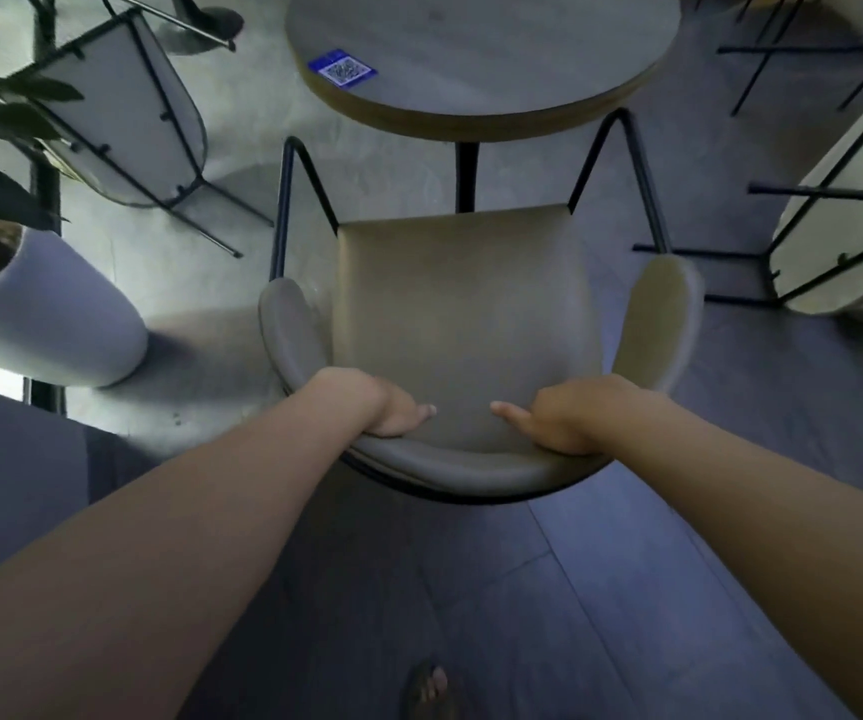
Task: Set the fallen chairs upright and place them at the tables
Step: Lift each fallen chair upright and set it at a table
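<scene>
A beige padded armchair (465,314) with a black metal frame stands upright right in front of me, its seat facing the round table (481,49). My left hand (387,407) grips the curved backrest on the left side, and my right hand (559,418) grips it on the right, thumbs on the inner face. The chair's front legs reach just under the table's near edge. A second chair (127,111) lies tipped over on the floor at upper left, its underside and black legs showing. Another fallen chair (845,220) lies at the right edge.
A large white planter (44,324) with a leafy plant stands at the left, close to the fallen chair. A blue QR sticker (342,69) lies on the table. The table's black post (466,174) stands beyond the seat. My sandalled foot (432,691) shows at the bottom.
</scene>
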Demonstrator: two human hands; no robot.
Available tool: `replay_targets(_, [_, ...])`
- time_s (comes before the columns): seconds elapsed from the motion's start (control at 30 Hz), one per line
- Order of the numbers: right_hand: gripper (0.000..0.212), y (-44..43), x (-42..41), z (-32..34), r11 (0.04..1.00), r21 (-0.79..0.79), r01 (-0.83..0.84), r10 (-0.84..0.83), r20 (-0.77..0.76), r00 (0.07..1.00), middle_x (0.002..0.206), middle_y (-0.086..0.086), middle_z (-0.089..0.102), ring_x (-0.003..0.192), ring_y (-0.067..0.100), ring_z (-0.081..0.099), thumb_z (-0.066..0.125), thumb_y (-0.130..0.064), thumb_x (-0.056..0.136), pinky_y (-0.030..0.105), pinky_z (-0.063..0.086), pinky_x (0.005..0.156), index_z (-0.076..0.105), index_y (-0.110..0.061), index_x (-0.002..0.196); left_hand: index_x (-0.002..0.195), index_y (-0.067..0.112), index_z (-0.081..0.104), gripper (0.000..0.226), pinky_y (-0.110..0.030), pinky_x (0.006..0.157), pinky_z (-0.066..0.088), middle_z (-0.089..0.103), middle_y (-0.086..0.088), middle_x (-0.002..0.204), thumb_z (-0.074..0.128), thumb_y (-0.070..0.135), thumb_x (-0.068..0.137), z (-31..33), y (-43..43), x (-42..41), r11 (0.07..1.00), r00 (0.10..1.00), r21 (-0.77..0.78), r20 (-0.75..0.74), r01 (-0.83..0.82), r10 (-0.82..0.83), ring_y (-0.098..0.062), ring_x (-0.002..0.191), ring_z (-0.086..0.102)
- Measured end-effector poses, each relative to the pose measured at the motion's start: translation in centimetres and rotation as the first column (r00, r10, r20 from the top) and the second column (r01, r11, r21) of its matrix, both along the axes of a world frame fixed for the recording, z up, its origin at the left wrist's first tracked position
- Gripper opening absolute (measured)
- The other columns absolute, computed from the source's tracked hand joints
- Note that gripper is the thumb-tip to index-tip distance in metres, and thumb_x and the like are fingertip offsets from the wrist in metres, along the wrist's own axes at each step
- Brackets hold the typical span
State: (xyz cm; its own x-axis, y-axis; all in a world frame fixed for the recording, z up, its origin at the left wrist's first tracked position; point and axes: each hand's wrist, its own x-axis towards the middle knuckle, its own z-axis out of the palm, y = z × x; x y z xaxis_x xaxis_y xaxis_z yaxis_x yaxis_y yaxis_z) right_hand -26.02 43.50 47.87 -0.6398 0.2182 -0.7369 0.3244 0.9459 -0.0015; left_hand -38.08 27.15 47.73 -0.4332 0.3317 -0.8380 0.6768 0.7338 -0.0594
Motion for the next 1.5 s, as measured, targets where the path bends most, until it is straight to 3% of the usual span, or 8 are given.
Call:
replay_targets(0.17, [0.071, 1.1, -2.6, 2.0, 0.997, 0.024, -0.067, 0.068, -0.029, 0.997, 0.140, 0.009, 0.057, 0.112, 0.030, 0.056, 0.003, -0.062, 0.099, 0.041, 0.034, 0.085, 0.033, -0.032, 0.156, 0.128, 0.024, 0.065, 0.083, -0.042, 0.095, 0.037, 0.062, -0.007, 0.133, 0.002, 0.068, 0.096, 2.5, 0.0, -1.7, 0.983, 0.981, 0.176, -0.191, 0.045, -0.011, -0.028, 0.121, 0.056])
replay_targets(0.27, [0.069, 1.5, -3.9, 2.4, 0.995, 0.043, -0.085, 0.089, -0.098, 0.991, 0.131, 0.007, 0.062, 0.094, 0.025, 0.050, 0.003, -0.059, 0.100, 0.041, 0.032, 0.079, 0.037, -0.034, 0.154, 0.144, 0.039, 0.047, 0.070, -0.042, 0.091, 0.042, 0.063, -0.001, 0.130, -0.001, 0.059, 0.098, 2.0, 0.4, -2.7, 0.965, 0.963, 0.240, -0.265, 0.105, -0.038, -0.027, 0.116, 0.059])
replay_targets(0.37, [0.079, 1.3, -3.6, 1.4, 1.000, 0.012, -0.011, 0.015, -0.367, 0.930, 0.147, 0.003, 0.054, 0.131, 0.026, 0.049, 0.003, -0.071, 0.096, 0.049, 0.036, 0.104, 0.054, -0.032, 0.142, 0.130, 0.038, 0.060, 0.072, -0.046, 0.097, 0.039, 0.066, 0.002, 0.127, 0.002, 0.065, 0.097, 0.8, 0.2, -3.0, 0.883, 0.935, 0.458, -0.346, 0.098, 0.076, -0.024, 0.120, 0.055])
replay_targets(0.53, [0.077, 1.2, -2.6, 0.9, 0.999, -0.015, 0.051, -0.051, -0.551, 0.833, 0.169, -0.005, 0.017, 0.156, 0.023, 0.008, 0.002, -0.076, 0.093, 0.055, 0.004, 0.124, 0.022, -0.041, 0.159, 0.126, 0.037, 0.065, 0.061, -0.040, 0.111, 0.029, 0.062, 0.014, 0.134, 0.018, 0.065, 0.098, -0.5, -0.4, -2.1, 0.655, 0.818, 0.734, -0.482, 0.182, 0.313, -0.012, 0.137, 0.043])
replay_targets(0.67, [0.075, 1.1, -2.9, 0.9, 0.997, -0.040, 0.070, -0.080, -0.553, 0.830, 0.167, -0.003, 0.024, 0.154, 0.022, 0.015, 0.009, -0.074, 0.095, 0.052, 0.009, 0.124, 0.025, -0.036, 0.158, 0.131, 0.035, 0.061, 0.060, -0.038, 0.111, 0.029, 0.061, 0.015, 0.134, 0.020, 0.064, 0.099, -0.7, -0.4, -2.4, 0.662, 0.833, 0.729, -0.466, 0.172, 0.297, -0.011, 0.136, 0.044])
replay_targets(0.77, [0.061, 1.6, -2.9, 2.5, 0.995, -0.037, 0.097, -0.097, -0.663, 0.742, 0.149, 0.003, 0.051, 0.138, 0.025, 0.044, 0.030, -0.061, 0.102, 0.045, 0.037, 0.111, 0.045, -0.023, 0.147, 0.121, 0.025, 0.065, 0.058, -0.040, 0.101, 0.041, 0.066, 0.008, 0.122, 0.024, 0.060, 0.099, 0.8, 0.3, -2.5, 0.589, 0.868, 0.790, -0.401, 0.166, 0.292, -0.015, 0.122, 0.055])
replay_targets(1.0, [0.032, 6.3, -2.9, 15.5, 0.963, 0.035, 0.268, -0.121, -0.830, 0.545, 0.106, -0.001, 0.064, 0.091, 0.025, 0.063, 0.042, -0.044, 0.104, 0.042, 0.054, 0.071, 0.059, -0.022, 0.119, 0.099, 0.024, 0.063, 0.034, -0.039, 0.067, 0.053, 0.060, 0.007, 0.092, 0.038, 0.048, 0.099, 14.3, 7.3, -3.7, 0.431, 0.857, 0.844, -0.451, 0.319, 0.250, -0.015, 0.085, 0.059])
replay_targets(1.5, [0.041, 22.6, 17.1, 41.9, 0.713, 0.186, 0.676, -0.119, -0.918, 0.378, 0.115, -0.003, 0.060, 0.101, 0.024, 0.063, 0.041, -0.056, 0.100, 0.040, 0.054, 0.070, 0.055, -0.028, 0.128, 0.130, 0.025, 0.054, 0.040, -0.046, 0.094, 0.048, 0.051, 0.001, 0.128, 0.045, 0.049, 0.099, 40.1, 30.6, 8.7, 0.162, 0.841, 0.828, -0.510, 0.536, -0.180, -0.021, 0.123, 0.045])
